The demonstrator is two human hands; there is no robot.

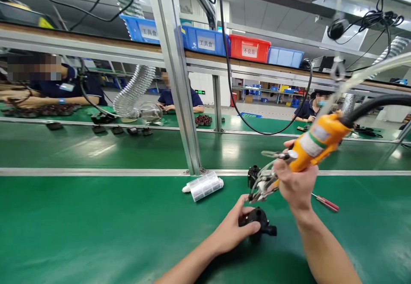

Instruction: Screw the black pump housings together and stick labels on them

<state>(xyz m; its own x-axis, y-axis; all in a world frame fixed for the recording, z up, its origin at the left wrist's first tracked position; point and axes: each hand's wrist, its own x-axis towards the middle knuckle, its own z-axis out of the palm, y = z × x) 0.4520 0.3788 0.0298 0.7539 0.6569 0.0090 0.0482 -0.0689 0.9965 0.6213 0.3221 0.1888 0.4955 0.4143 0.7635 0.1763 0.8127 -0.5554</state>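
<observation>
My left hand (239, 226) grips a black plastic pump housing (259, 219) with a short side spout, held at the green worktop. Wrapped in my right hand (297, 185) is an orange electric screwdriver (317, 140), tilted with its metal nose pointing down and left. Clear tubing and metal fittings surround that nose, whose tip is close above my left fingertips. A hose and a black cable run from the screwdriver's upper end to the right. Partly behind the nose stands a second black part (253, 176).
A clear plastic-wrapped roll (205, 185) lies by the metal post (180, 83). To the right lies a red-handled screwdriver (327, 202). Blue bins (205, 40) and a red bin (249, 48) sit on the shelf above. Several people work across the bench; a black cable (228, 78) loops down.
</observation>
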